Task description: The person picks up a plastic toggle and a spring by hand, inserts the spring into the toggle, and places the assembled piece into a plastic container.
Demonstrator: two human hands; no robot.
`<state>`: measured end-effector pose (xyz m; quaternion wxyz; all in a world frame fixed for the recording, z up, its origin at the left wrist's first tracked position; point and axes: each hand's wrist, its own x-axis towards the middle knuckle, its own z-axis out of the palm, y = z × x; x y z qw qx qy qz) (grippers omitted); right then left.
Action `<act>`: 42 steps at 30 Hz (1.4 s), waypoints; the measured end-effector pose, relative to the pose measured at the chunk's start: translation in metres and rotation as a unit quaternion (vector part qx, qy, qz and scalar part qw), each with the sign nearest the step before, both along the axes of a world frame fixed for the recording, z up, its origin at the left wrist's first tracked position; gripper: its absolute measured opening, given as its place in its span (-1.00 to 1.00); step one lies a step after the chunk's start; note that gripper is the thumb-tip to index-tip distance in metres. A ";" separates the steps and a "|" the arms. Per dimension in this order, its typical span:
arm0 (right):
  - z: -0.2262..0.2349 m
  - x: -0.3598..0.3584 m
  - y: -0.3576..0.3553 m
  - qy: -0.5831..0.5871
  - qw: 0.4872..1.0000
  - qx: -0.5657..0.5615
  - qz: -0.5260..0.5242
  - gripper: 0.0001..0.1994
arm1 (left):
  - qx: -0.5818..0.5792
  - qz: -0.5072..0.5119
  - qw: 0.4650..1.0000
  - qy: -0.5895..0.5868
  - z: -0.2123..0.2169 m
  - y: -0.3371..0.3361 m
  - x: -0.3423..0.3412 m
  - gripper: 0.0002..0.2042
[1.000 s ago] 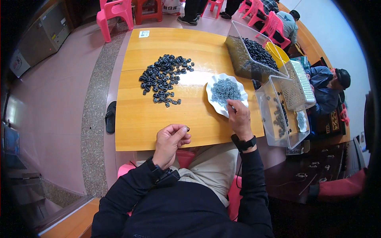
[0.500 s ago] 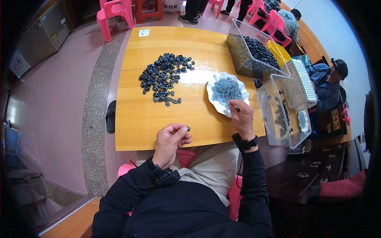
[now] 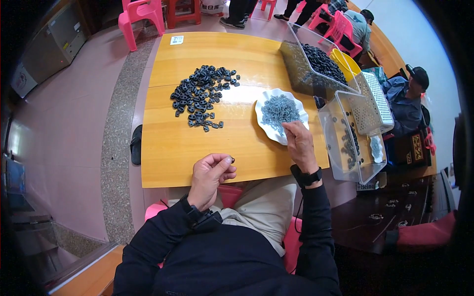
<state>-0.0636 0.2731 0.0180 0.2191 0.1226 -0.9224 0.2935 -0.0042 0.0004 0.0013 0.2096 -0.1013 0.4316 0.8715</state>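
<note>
My left hand (image 3: 211,178) is closed near the table's front edge, pinching a small dark piece (image 3: 232,160) between thumb and forefinger. Most of that piece is covered by the fingertips. My right hand (image 3: 301,145) is over the near right rim of a white wavy-edged plate (image 3: 264,129), its thumb and forefinger pressed together. Whatever sits in that pinch is too small to make out. Small translucent bluish pieces (image 3: 279,109) are heaped on the plate. Farther left on the table lies a loose pile of small black pieces with holes (image 3: 197,91).
Along the right side of the wooden table (image 3: 168,158) stand a clear bin (image 3: 306,81) of black pieces, a clear box (image 3: 340,163) with scattered black pieces, and a white perforated basket (image 3: 374,106). A yellow container (image 3: 345,64) is behind them. Another person (image 3: 405,101) sits at the right.
</note>
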 end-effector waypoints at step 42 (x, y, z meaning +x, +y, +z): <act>0.029 0.052 -0.084 -0.243 0.892 -0.325 0.200 -0.90 | -0.011 -0.054 0.997 0.047 0.000 0.006 0.006 -0.81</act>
